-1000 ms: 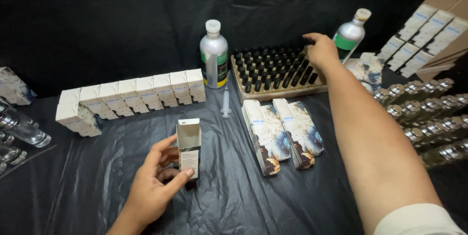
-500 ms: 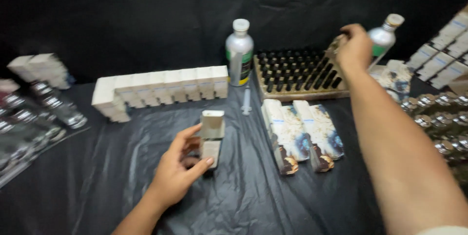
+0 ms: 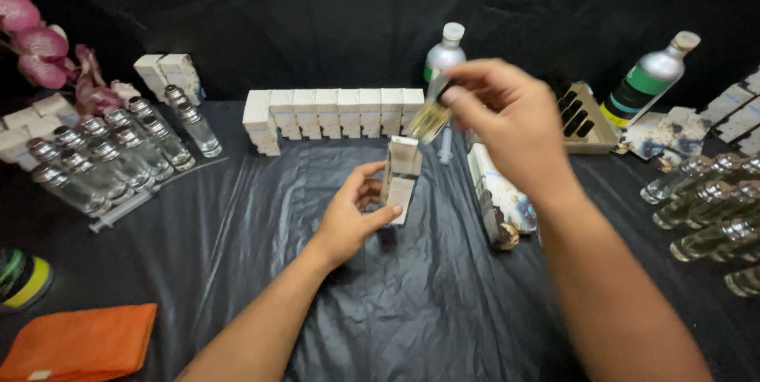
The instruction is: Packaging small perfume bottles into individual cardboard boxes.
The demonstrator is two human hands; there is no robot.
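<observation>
My left hand holds a small white carton upright over the black sheet, its top flap open. My right hand pinches a small glass vial of yellowish liquid just above and to the right of the carton's open top, tilted. The vial's dark cap end sits between my fingertips.
A row of white cartons stands behind. A silver bottle, a second one, a wooden tray with dark slots, printed flat packs, clear glass bottles at left and right, an orange cloth.
My right hand has come back from the wooden tray with a vial and now holds it over the carton. The camera view has swung left, bringing the left bottles and cloth into view.
</observation>
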